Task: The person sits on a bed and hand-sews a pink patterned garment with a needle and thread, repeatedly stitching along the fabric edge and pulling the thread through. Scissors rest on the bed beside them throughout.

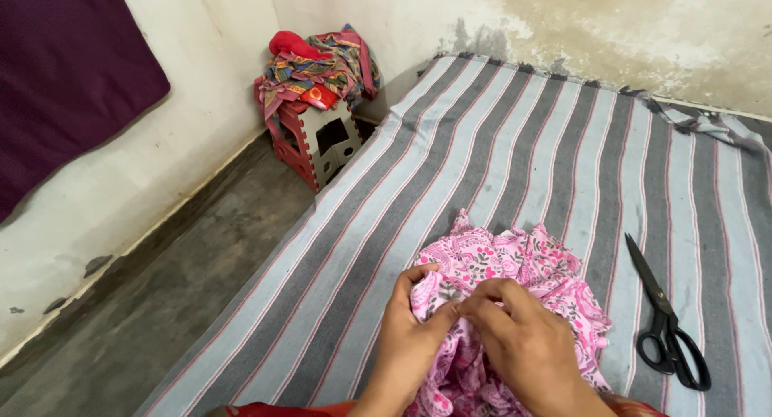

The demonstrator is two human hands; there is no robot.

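Note:
A pink floral cloth (515, 264) lies bunched on a grey striped sheet (523, 152) spread on the floor. My left hand (410, 345) grips the cloth's near left part, fingers curled over a fold. My right hand (527, 340) pinches the same fold right beside it, so that both hands meet at the fabric's middle. Black scissors (666, 320) lie shut on the sheet to the right of the cloth, about a hand's width from my right hand.
A red and white plastic stool (318, 143) stands in the far left corner, piled with colourful clothes (318, 63). Bare grey floor (145, 304) runs along the left. A purple cloth (64, 71) hangs on the left wall. Stained wall lies beyond the sheet.

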